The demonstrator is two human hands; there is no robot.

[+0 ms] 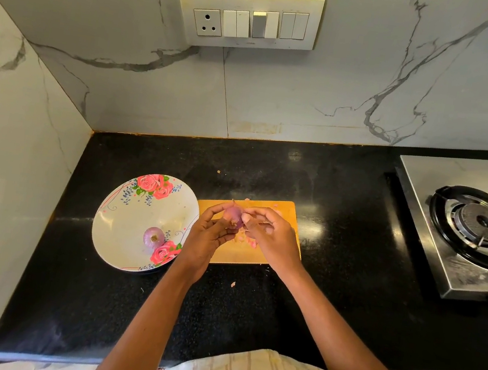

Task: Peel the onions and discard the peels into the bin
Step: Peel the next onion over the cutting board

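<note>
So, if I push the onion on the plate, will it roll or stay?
The onion looks round and smooth, so it would probably roll easily. The plate seems to dip toward its middle, so the onion would likely stay inside. It looks small and firm, probably easy to pick up.

Both forearms reach forward and converge over the cutting board (282, 217). Left hand (208, 236) palm-up, fingers curled, cupping the onion (232, 216) above the board's left edge. Right hand (270, 238) just beside it, back up, fingertips (248, 216) pinching at the onion's right side. Hands touching.
</note>
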